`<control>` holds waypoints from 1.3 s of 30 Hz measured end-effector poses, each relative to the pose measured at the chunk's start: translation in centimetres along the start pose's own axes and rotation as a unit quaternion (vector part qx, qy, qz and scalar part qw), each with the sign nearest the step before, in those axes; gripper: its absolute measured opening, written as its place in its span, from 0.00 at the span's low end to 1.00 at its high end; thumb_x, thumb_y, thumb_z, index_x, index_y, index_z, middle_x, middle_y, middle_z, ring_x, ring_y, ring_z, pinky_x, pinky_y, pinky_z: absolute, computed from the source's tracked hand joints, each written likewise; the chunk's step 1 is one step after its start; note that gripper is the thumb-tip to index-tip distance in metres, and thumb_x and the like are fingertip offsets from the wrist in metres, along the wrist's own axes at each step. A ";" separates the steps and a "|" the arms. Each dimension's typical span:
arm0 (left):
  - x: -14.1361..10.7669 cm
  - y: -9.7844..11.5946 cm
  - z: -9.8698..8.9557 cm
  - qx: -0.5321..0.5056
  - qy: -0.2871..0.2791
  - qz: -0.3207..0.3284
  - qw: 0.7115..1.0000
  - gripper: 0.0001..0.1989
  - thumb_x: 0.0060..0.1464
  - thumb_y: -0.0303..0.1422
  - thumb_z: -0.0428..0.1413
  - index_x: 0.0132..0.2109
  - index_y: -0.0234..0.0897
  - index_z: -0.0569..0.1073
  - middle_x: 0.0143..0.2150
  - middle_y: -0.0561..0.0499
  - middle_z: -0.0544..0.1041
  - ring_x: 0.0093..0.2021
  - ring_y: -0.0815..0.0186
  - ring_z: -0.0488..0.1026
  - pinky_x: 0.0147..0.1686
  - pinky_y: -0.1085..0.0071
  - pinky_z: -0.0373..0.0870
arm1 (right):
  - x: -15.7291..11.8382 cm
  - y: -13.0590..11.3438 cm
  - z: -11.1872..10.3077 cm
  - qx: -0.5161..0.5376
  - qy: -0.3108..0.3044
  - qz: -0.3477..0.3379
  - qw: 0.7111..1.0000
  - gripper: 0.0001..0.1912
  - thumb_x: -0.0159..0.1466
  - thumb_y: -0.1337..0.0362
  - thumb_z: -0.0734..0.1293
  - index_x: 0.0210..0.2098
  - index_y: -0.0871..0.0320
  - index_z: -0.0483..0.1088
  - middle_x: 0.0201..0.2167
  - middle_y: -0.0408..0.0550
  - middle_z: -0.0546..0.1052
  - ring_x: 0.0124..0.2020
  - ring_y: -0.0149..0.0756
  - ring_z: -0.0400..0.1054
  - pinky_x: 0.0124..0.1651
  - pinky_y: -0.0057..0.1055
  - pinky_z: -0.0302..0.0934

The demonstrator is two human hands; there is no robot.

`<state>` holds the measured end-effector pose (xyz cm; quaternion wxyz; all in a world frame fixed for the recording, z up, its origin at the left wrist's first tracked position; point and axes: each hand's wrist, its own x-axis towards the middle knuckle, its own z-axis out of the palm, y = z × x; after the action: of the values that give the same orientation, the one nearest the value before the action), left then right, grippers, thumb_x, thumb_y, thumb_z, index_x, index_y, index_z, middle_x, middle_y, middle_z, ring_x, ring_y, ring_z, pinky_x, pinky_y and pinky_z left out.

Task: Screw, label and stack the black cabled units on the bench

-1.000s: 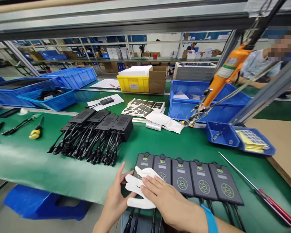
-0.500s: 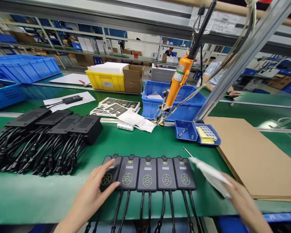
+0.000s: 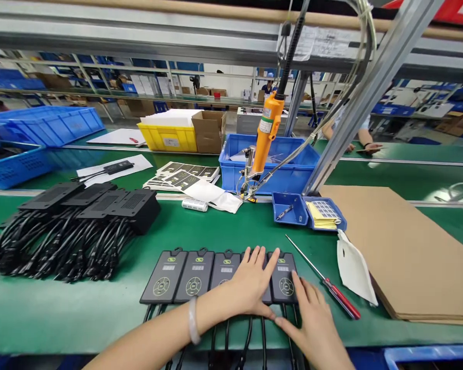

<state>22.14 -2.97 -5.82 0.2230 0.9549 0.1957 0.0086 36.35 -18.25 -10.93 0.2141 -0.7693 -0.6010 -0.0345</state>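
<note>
Several black controllers with small displays and round button pads lie side by side, cables hanging over the table's front edge. The leftmost controller (image 3: pixel 164 277) is fully visible. My left hand (image 3: pixel 250 285) reaches across, fingers spread over the fourth unit and mostly hiding it; its fingertips come near the rightmost controller (image 3: pixel 283 277). At that unit's right edge rests my right hand (image 3: pixel 316 318), fingers extended, thumb by the cables. Neither hand grips anything. To the right lie a red-handled screwdriver (image 3: pixel 337 295) and a white cloth-like piece (image 3: pixel 355 267).
Black boxes with bundled cables (image 3: pixel 133 203) stand at left. Cardboard sheets (image 3: pixel 405 252) are stacked at right. An orange electric screwdriver (image 3: pixel 267 133) hangs over a blue bin (image 3: pixel 270 174). Behind are small blue trays (image 3: pixel 290 213), printed labels (image 3: pixel 183 177) and a yellow bin (image 3: pixel 170 136).
My right hand has let go of the white piece, now lying on the cardboard's edge, and moved left to the controllers. My left hand has moved right from the leftmost controller.
</note>
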 end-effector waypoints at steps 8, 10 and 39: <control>-1.5 0.0 -1.2 -0.142 0.094 -0.008 0.985 0.74 0.30 0.43 0.72 0.73 0.35 0.32 0.61 0.32 0.57 0.62 0.39 0.59 0.58 0.45 0.65 | -0.3 -3.7 -1.4 0.186 0.017 0.041 0.982 0.32 0.69 0.64 0.56 0.71 0.45 0.45 0.59 0.57 0.60 0.56 0.46 0.68 0.46 0.38 0.74; -2.5 -0.5 -1.3 -0.178 0.112 0.002 0.978 0.74 0.32 0.42 0.71 0.72 0.38 0.26 0.62 0.33 0.55 0.64 0.41 0.58 0.57 0.47 0.66 | 0.3 -4.6 -1.6 0.185 -0.007 0.002 0.983 0.31 0.70 0.62 0.56 0.71 0.44 0.45 0.61 0.56 0.60 0.58 0.46 0.67 0.48 0.37 0.73; -14.0 -7.9 -6.4 -0.079 0.010 -0.118 0.990 0.75 0.32 0.39 0.73 0.73 0.39 0.27 0.74 0.29 0.38 0.73 0.34 0.35 0.66 0.38 0.44 | 3.4 -13.9 0.6 0.036 -0.100 -0.030 0.994 0.42 0.67 0.42 0.56 0.71 0.65 0.50 0.62 0.70 0.63 0.59 0.60 0.65 0.50 0.49 0.70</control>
<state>5.62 0.94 -2.49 0.2954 0.9042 0.3084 0.0072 24.10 -12.36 -6.47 0.1792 -0.7422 -0.6432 0.0577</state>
